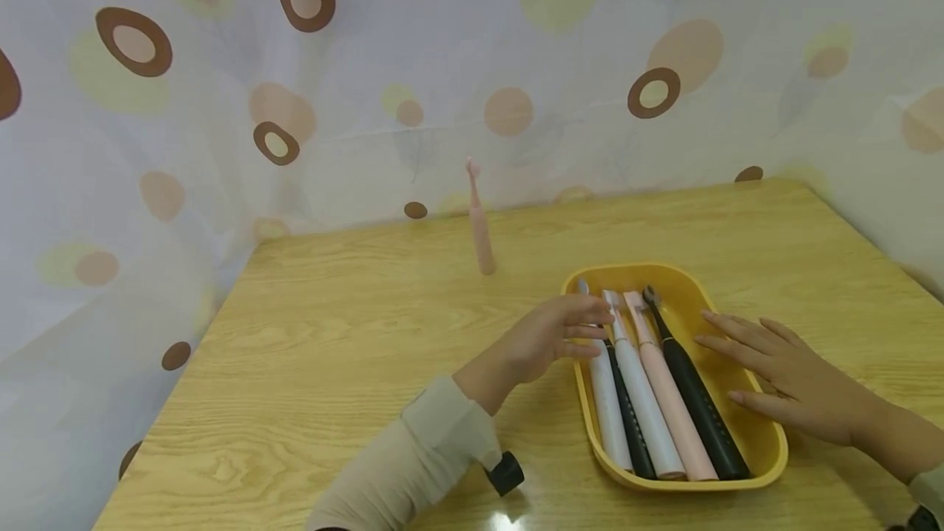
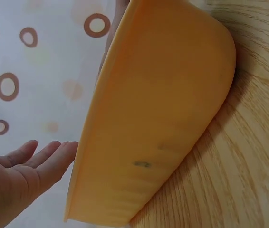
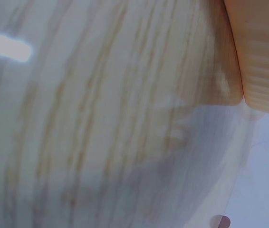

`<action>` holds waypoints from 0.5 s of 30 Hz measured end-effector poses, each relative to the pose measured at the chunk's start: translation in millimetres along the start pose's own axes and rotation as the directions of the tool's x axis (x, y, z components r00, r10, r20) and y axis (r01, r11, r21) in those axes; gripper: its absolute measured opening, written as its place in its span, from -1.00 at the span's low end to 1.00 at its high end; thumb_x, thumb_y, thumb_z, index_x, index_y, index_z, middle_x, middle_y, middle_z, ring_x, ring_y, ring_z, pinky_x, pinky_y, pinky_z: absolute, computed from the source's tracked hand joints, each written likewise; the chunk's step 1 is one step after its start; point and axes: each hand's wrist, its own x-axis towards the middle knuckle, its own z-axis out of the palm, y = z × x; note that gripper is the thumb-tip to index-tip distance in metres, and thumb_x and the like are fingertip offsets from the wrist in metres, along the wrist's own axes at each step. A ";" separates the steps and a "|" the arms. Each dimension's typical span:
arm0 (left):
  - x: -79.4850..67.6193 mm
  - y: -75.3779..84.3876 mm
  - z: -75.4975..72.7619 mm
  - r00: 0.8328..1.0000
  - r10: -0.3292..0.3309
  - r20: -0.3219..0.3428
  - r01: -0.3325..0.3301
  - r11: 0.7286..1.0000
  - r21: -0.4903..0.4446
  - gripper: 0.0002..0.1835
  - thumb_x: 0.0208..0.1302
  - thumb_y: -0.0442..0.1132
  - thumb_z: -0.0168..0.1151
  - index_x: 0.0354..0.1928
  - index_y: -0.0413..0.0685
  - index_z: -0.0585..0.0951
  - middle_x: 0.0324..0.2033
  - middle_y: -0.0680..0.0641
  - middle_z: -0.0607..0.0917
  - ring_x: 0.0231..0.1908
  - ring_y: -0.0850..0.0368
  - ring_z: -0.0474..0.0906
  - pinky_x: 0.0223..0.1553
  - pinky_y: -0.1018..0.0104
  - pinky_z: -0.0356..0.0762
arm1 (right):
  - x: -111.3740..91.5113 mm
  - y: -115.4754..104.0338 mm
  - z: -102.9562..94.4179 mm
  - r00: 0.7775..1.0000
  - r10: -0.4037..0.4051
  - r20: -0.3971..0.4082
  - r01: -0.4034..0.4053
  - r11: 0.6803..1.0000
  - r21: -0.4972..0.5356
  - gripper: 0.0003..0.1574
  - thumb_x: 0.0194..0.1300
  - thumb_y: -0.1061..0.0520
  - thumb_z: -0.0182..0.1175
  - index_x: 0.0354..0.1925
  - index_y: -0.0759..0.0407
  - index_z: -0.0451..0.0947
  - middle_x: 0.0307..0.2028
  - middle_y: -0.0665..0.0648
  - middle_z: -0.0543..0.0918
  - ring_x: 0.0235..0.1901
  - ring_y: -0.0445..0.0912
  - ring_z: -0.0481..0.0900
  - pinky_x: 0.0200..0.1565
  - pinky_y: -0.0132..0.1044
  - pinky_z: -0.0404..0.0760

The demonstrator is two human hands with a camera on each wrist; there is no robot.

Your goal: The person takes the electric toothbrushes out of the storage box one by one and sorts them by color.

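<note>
On the near right of the table: a yellow tray (image 1: pixel 754 426) is sitting on the wood grain, with both hands flanking it
Inside the tray: five toothbrushes are lying side by side, heads toward the far end; from left to right they are running as a white toothbrush (image 1: pixel 608 412), a slim black toothbrush (image 1: pixel 628 412), a second white toothbrush (image 1: pixel 647 412), a pink toothbrush (image 1: pixel 674 412) and a thicker black toothbrush (image 1: pixel 702 412)
Left hand: the left hand (image 1: pixel 556 340) is reaching over the tray's left side, fingers loosely extended and grasping nothing; whether it is touching a brush is hard to tell
Right hand: the right hand (image 1: pixel 785 375) is hovering at the tray's right side, fingers straight and spread, holding nothing; contact with the rim is unclear
Farther back on the table: another pink toothbrush (image 1: pixel 481 240) is standing upright, well apart from the tray
Left sleeve: a beige sleeve (image 1: pixel 413 449) is covering the forearm, and a small black object (image 1: pixel 505 474) is jutting out near the cuff
Behind the table (image 1: pixel 332 351): a pale cloth (image 1: pixel 457 39) is hanging, patterned with brown rings and soft blobs
</note>
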 end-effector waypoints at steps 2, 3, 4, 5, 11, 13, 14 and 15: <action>2.3 1.6 1.8 1.000 -0.022 -0.002 0.022 1.000 0.009 -0.50 0.29 -0.04 -0.22 0.10 -0.29 0.32 0.06 -0.26 0.36 0.05 -0.16 0.28 -0.06 0.15 0.38 | 0.5 1.0 -0.7 1.000 0.002 0.000 -0.002 1.000 0.000 -0.24 0.07 0.04 0.16 0.22 0.14 0.16 0.26 0.17 0.06 0.24 -0.24 -0.17 0.20 -0.15 -0.39; 3.8 1.6 2.5 0.999 -0.033 -0.004 0.033 0.999 0.011 -0.50 0.29 -0.04 -0.23 0.11 -0.29 0.32 0.06 -0.27 0.35 0.05 -0.15 0.28 -0.06 0.15 0.38 | 0.6 1.4 -1.0 1.000 0.005 0.001 -0.005 1.000 -0.002 -0.24 0.07 0.03 0.16 0.22 0.14 0.16 0.26 0.17 0.06 0.24 -0.25 -0.17 0.20 -0.15 -0.39; 5.0 1.8 3.6 0.999 -0.039 -0.005 0.039 0.999 0.008 -0.50 0.30 -0.04 -0.23 0.10 -0.29 0.32 0.06 -0.27 0.35 0.05 -0.16 0.28 -0.06 0.14 0.38 | 0.8 1.9 -1.2 1.000 0.005 0.001 -0.005 1.000 -0.002 -0.24 0.07 0.03 0.16 0.22 0.14 0.16 0.26 0.17 0.06 0.24 -0.25 -0.17 0.20 -0.15 -0.39; 5.9 2.2 4.7 0.999 -0.049 -0.008 0.049 0.999 0.010 -0.50 0.30 -0.05 -0.24 0.11 -0.30 0.31 0.06 -0.28 0.35 0.05 -0.15 0.28 -0.06 0.14 0.38 | 1.0 2.3 -1.4 1.000 0.006 0.003 -0.006 1.000 -0.004 -0.24 0.07 0.03 0.16 0.22 0.13 0.16 0.26 0.16 0.06 0.24 -0.25 -0.17 0.20 -0.15 -0.39; 10.1 3.5 12.0 0.992 -0.110 -0.056 0.111 0.994 0.018 -0.50 0.29 -0.07 -0.21 0.10 -0.34 0.30 0.04 -0.26 0.38 0.03 -0.12 0.31 -0.05 0.14 0.37 | 1.9 4.0 -2.6 1.000 0.006 0.010 -0.006 1.000 -0.004 -0.23 0.07 0.03 0.16 0.23 0.13 0.15 0.26 0.16 0.05 0.24 -0.26 -0.18 0.20 -0.17 -0.40; 11.9 3.6 14.2 0.989 -0.129 -0.075 0.131 0.991 0.026 -0.50 0.28 -0.06 -0.19 0.12 -0.31 0.30 0.03 -0.23 0.39 0.02 -0.10 0.32 -0.05 0.14 0.37 | 2.3 4.6 -3.2 1.000 0.005 0.010 -0.005 1.000 -0.002 -0.23 0.07 0.03 0.16 0.23 0.14 0.15 0.26 0.16 0.05 0.24 -0.26 -0.18 0.20 -0.17 -0.40; 13.2 3.5 15.2 0.987 -0.140 -0.084 0.143 0.989 0.031 -0.49 0.27 -0.05 -0.18 0.13 -0.28 0.29 0.03 -0.22 0.38 0.02 -0.09 0.32 -0.05 0.15 0.37 | 2.5 4.9 -3.3 1.000 0.003 0.010 -0.003 1.000 0.000 -0.23 0.07 0.03 0.15 0.23 0.14 0.15 0.26 0.16 0.05 0.24 -0.25 -0.18 0.20 -0.17 -0.39; 14.4 3.4 16.2 0.985 -0.147 -0.089 0.151 0.988 0.036 -0.49 0.27 -0.05 -0.17 0.14 -0.26 0.28 0.04 -0.22 0.38 0.03 -0.09 0.32 -0.05 0.14 0.37 | 2.7 5.3 -3.6 1.000 0.003 0.010 -0.003 1.000 0.001 -0.24 0.08 0.03 0.15 0.22 0.14 0.15 0.26 0.16 0.05 0.24 -0.25 -0.18 0.20 -0.17 -0.39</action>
